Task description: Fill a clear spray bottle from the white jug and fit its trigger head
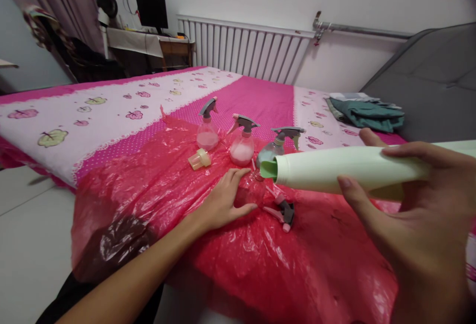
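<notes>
My right hand [420, 220] grips a large pale green bottle [334, 167], tipped nearly level with its open mouth to the left. A bright green lip shows at that mouth. My left hand [223, 200] is curled round a clear bottle body [250, 191] without its spray head, and the tilted mouth is just above its neck. Right of it lies a loose grey and pink spray head [284, 212]. Behind stand three spray bottles: one with pinkish contents [207, 135], another alike [241, 150], and a bluish one [269, 154] partly hidden. A yellowish cap [200, 159] lies left.
A crumpled red plastic sheet [178, 190] lies under the bottles on a bed with a pink patterned cover [260, 96]. Folded dark green cloth [366, 112] rests by the grey headboard [427, 76]. A radiator [245, 48] and a desk with a monitor [151, 10] stand behind.
</notes>
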A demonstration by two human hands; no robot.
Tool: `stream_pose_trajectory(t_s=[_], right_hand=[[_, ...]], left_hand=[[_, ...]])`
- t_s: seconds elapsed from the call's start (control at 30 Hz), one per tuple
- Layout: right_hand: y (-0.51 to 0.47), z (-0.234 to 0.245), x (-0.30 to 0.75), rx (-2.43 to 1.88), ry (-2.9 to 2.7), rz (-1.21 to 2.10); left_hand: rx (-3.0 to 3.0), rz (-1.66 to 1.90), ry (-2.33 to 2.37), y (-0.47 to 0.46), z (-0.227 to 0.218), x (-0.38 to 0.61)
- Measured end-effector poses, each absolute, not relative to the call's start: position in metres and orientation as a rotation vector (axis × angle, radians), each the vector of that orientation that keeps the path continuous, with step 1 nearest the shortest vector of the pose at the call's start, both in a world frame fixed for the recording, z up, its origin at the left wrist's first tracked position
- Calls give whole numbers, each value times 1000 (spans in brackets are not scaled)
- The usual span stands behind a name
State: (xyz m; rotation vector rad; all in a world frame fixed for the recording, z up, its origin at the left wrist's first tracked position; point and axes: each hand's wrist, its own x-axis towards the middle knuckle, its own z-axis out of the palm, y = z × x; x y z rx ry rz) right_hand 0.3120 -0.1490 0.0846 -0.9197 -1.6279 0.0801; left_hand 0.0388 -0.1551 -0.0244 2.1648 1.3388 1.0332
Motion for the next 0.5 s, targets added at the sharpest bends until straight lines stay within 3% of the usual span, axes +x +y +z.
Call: stream_pose_trajectory(t_s=[0.5], right_hand=[[-149,84,314,-938,-1633,71]], left_hand=[[2172,1032,1341,-154,-27,38]])
